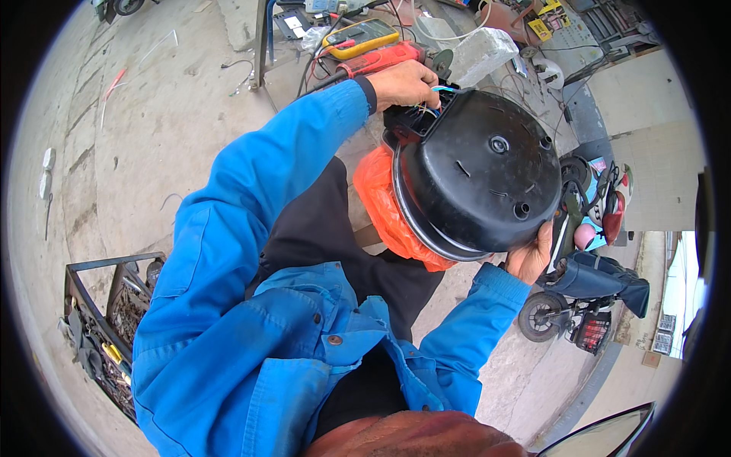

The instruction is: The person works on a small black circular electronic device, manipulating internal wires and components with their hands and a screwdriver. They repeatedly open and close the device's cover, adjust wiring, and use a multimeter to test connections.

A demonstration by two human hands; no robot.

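Note:
An upturned electric cooking pot (487, 167) with a black, round plastic base rests bottom-up in front of me, its metal rim below. Vent slots and small round feet show on the base. Under the rim bulges an orange plastic bag (377, 194). My right hand (531, 255) grips the pot's near right edge. At the far left of the base, a black housing (411, 119) stands open with thin wires (435, 107) inside. The fingers of my left hand (405, 84) are closed on these wires; the fingertips are partly hidden.
Just beyond my left hand lie a red angle grinder (388, 58), a yellow multimeter (361, 38) with leads, and a whitish block (483, 57). A metal-framed bin of scrap (114, 320) stands at left. Parked scooters (582, 286) are at right.

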